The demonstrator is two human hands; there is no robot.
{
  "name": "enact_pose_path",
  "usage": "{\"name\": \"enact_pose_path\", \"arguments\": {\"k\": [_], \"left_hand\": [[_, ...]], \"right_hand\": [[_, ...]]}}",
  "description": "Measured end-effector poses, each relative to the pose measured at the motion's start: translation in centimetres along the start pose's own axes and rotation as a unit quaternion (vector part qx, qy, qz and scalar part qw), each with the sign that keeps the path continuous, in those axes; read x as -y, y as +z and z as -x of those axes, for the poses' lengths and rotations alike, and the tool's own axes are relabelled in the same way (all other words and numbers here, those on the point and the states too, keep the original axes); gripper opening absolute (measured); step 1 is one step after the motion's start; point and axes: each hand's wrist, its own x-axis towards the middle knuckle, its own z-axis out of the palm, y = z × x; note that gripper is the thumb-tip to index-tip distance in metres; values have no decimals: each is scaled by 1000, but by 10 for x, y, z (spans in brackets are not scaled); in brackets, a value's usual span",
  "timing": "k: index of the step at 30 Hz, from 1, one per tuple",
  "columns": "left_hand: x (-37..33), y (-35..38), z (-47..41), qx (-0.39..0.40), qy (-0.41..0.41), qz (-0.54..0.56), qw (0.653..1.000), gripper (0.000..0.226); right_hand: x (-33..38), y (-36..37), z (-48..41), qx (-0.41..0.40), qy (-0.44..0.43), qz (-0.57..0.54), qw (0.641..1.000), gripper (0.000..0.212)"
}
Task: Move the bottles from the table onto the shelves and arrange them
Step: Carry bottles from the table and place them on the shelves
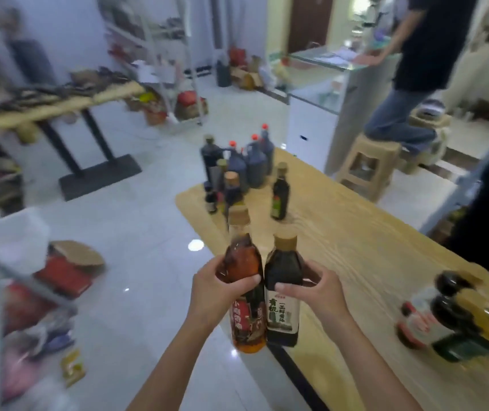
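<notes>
Two bottles, one in each hand.
I see my left hand (216, 287) curled round the amber bottle (244, 262) and my right hand (317, 289) round the dark bottle (284, 268), both upright and touching at the wooden table (356, 247) edge. A bottle cluster (237, 167) stands at its far end.

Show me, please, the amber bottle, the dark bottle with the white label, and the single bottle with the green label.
amber bottle (244, 254): head view, on its upper body.
dark bottle (283, 268): head view, on its shoulder.
green-label bottle (280, 188): head view, on its dark body.
</notes>
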Motion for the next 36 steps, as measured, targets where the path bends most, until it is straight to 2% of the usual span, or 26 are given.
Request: {"name": "enact_pose_path", "arguments": {"k": [5, 10, 18, 24, 28, 33, 36], "left_hand": [[-10, -126, 36, -158, 13, 3, 987, 53], [-17, -238, 78, -270, 45, 2, 962, 41], [-23, -386, 144, -456, 92, -73, 882, 42], [-58, -458, 163, -541, 130, -164, 815, 38], [-85, -500, 156, -610, 156, -230, 742, 36], [-112, -548, 132, -705, 195, -304, 611, 34], [-125, -575, 115, -747, 181, -336, 544, 33]], "right_hand": [[70, 116, -1, 141, -67, -40, 987, 39], [124, 231, 12, 261, -100, -78, 957, 45], [202, 399, 48, 425, -191, -144, 873, 40], [269, 486, 58, 508, -212, -232, 802, 30], [314, 538, 59, 552, -192, -315, 748, 19], [368, 604, 52, 595, -198, -404, 666, 9], [397, 642, 47, 630, -189, -432, 616, 7]]}}
